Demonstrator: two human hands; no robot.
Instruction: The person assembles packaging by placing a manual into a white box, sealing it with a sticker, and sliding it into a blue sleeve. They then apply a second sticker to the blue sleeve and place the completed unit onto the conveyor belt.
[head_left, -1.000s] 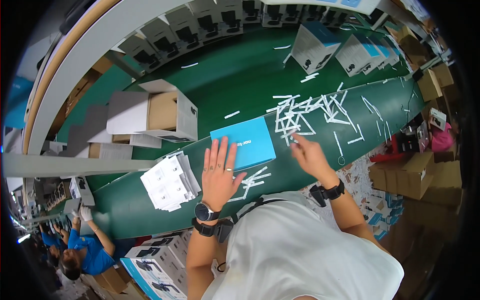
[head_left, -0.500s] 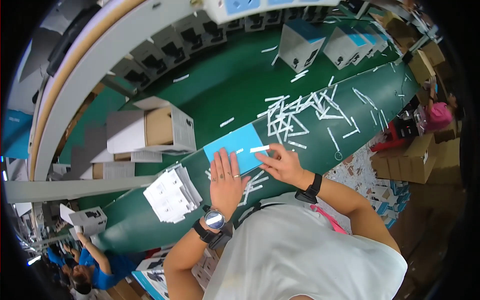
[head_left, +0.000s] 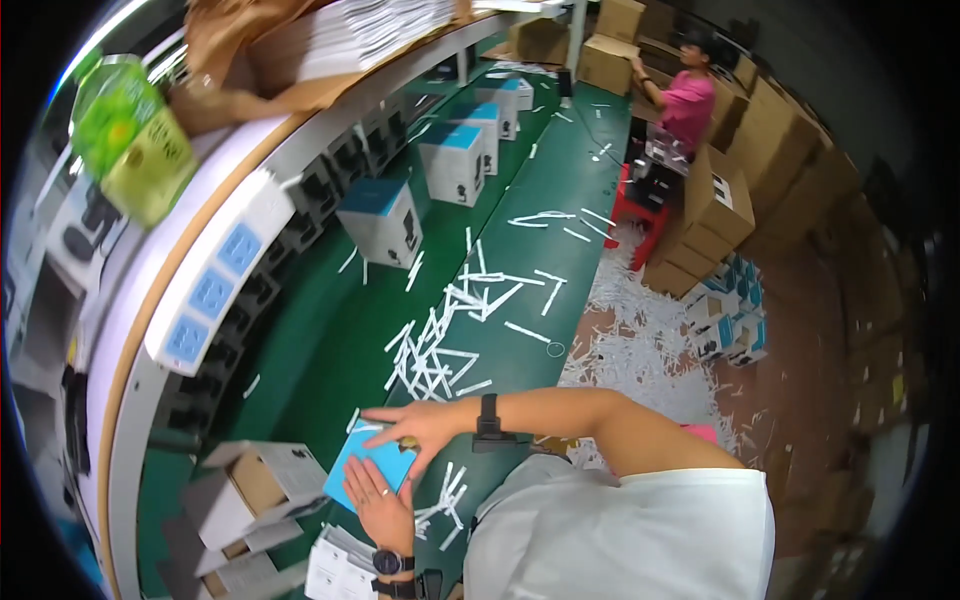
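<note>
A flat blue-topped box (head_left: pixel 396 463) lies on the green work surface in front of me. My left hand (head_left: pixel 378 497) rests flat on its near part, fingers stretched, a ring on one of them. Over the box's far right side reaches my right hand (head_left: pixel 424 430), index finger and thumb apart on the blue face. A white strip (head_left: pixel 368 428) shows between those two fingers at the far edge. Both hands touch the box; the right hand's other fingers are partly hidden.
Loose white strips (head_left: pixel 430 355) litter the green table (head_left: pixel 540 270). White printed sheets (head_left: pixel 340 568) are stacked near me, beside an open white carton (head_left: pixel 265 485). Blue-topped boxes (head_left: pixel 458 165) stand farther off. A power strip (head_left: pixel 215 280) runs along the left shelf. A person in pink (head_left: pixel 687 105) works at the far right.
The view has swung to the right, so the box and hands now sit lower left. My left hand stays flat on the box; my right thumb and index finger are spread wider.
</note>
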